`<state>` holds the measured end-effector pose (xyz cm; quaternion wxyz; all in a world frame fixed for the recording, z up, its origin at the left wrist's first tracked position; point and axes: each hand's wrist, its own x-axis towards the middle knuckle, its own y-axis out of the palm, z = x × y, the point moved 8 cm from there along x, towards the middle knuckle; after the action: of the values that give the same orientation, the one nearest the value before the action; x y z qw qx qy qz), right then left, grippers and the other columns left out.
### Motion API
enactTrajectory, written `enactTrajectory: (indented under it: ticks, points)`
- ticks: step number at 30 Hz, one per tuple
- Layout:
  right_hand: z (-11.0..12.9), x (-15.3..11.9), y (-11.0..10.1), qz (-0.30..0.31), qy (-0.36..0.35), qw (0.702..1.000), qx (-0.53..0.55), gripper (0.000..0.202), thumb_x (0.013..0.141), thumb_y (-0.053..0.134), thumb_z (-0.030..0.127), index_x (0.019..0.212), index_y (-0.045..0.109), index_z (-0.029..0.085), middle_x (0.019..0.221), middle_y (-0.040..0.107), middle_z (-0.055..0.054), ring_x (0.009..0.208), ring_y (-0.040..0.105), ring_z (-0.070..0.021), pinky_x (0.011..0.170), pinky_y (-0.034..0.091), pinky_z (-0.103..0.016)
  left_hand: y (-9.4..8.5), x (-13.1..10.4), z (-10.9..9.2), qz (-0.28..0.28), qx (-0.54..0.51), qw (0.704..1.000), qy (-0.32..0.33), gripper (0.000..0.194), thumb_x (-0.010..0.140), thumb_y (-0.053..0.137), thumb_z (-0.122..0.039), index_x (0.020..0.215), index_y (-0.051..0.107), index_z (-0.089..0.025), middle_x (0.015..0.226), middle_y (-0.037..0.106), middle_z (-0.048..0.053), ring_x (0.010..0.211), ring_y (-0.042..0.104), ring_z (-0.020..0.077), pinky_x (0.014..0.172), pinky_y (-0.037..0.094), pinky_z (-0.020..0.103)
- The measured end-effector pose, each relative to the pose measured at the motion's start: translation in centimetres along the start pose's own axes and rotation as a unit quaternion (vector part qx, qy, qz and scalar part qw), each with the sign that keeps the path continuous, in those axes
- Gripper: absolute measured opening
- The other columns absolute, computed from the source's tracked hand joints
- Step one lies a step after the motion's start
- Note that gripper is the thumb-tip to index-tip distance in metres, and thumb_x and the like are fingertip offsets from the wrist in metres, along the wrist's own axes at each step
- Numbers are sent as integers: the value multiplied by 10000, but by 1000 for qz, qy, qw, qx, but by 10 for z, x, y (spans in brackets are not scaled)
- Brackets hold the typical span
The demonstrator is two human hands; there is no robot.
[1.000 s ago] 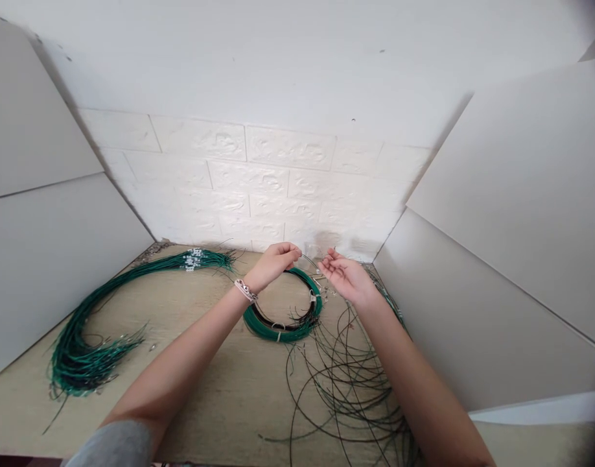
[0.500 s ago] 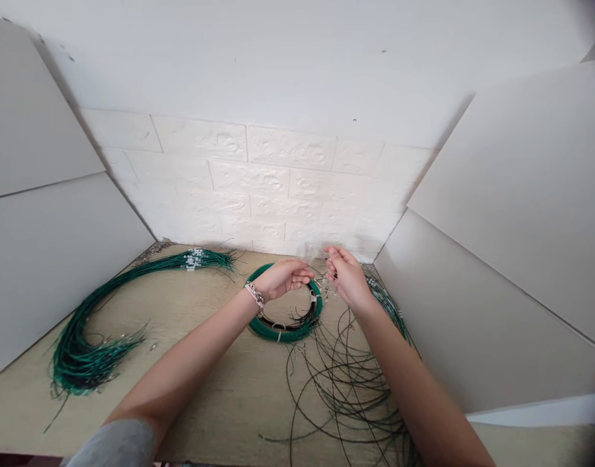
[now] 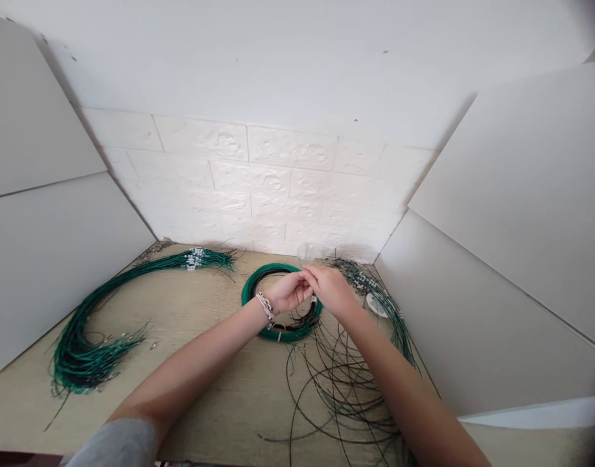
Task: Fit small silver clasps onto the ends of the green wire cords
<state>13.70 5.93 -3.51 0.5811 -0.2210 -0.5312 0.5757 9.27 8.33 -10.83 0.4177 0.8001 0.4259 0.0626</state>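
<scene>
My left hand (image 3: 288,295) is over a coil of green and dark wire (image 3: 251,285), its fingers curled and closed. My right hand (image 3: 328,288) meets it from the right, thumb and fingers pinched at the left fingertips. Whatever lies between the fingers is too small or hidden to make out. Part of the coil is covered by the hands. A pale tie (image 3: 279,329) binds the coil at its near side. Just behind the hands stands a clear plastic container (image 3: 306,251).
A green wire bundle (image 3: 91,311) with white tags (image 3: 194,258) curves along the left. Loose dark wires (image 3: 346,395) spread at the right, near another tagged green bundle (image 3: 389,305) and a round white object (image 3: 376,305). Grey panels (image 3: 501,285) and a white brick-patterned wall (image 3: 268,175) enclose the table.
My right hand has moved left and down from beside the container to meet my left hand. My left hand has shifted slightly right and lower. The round white object has come into view.
</scene>
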Motion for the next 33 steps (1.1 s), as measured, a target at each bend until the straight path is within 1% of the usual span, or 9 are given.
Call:
enactTrajectory:
  ticks: [5,8,10,13,17,22,26,30,33]
  points:
    - [1,0,-3,-7,6,1000,15,354,875,333,283,1079,599,168,1035,638,-101,964,575,-212,842,394,-326,1,-3,-2,-14,-8,1000,12,248,838,354,-30,673,527,-94,677,541,28,593,518,42,599,440,140]
    - [-2,-1,-7,-27,25,999,29,369,875,338,321,1055,613,153,1019,643,-115,962,575,-216,842,392,-322,3,-5,-2,-5,1,1000,5,206,838,410,-85,671,528,-97,634,510,14,542,479,37,537,412,136]
    - [-6,0,-11,-42,44,997,46,372,865,360,358,1024,629,156,998,652,-112,936,585,-214,825,400,-316,4,-6,-4,5,6,1000,-4,182,829,448,-118,664,523,-100,588,468,-5,501,435,32,477,370,132]
    - [-16,1,-14,-40,70,992,97,326,821,439,374,968,661,185,965,669,-77,891,602,-203,785,422,-301,5,-8,-9,13,7,1000,-16,157,806,468,-102,657,515,-98,557,422,-20,467,384,23,428,314,129]
    - [-32,4,-14,-25,113,977,180,229,757,521,328,850,699,218,871,692,-30,821,619,-190,744,442,-299,6,-10,-16,23,26,999,-26,99,776,507,-96,681,531,-86,561,412,-28,454,354,15,419,293,131]
    - [-39,3,-16,-54,147,958,240,202,696,568,321,777,705,198,785,697,-26,762,627,-186,717,455,-294,7,-11,-20,35,62,997,-8,71,760,546,-112,695,551,-85,562,428,-30,470,370,14,436,307,130]
    - [-39,0,-22,-86,163,954,236,192,685,545,295,722,698,186,726,691,-22,706,620,-173,672,453,-275,6,-10,-20,34,47,998,-16,133,798,465,-90,746,585,-67,626,510,16,520,446,28,490,383,125]
    - [-44,1,-24,-106,163,949,250,212,684,534,311,739,682,169,720,683,-26,660,605,-164,621,449,-266,3,-9,-26,16,40,999,7,241,770,381,15,856,601,-37,842,601,105,724,568,69,666,460,132]
    - [-45,2,-22,-103,157,947,261,223,688,532,315,754,673,156,731,678,-33,641,595,-160,612,450,-266,7,-7,-29,39,61,997,23,286,748,379,61,912,591,-39,955,603,120,855,581,93,767,459,146]
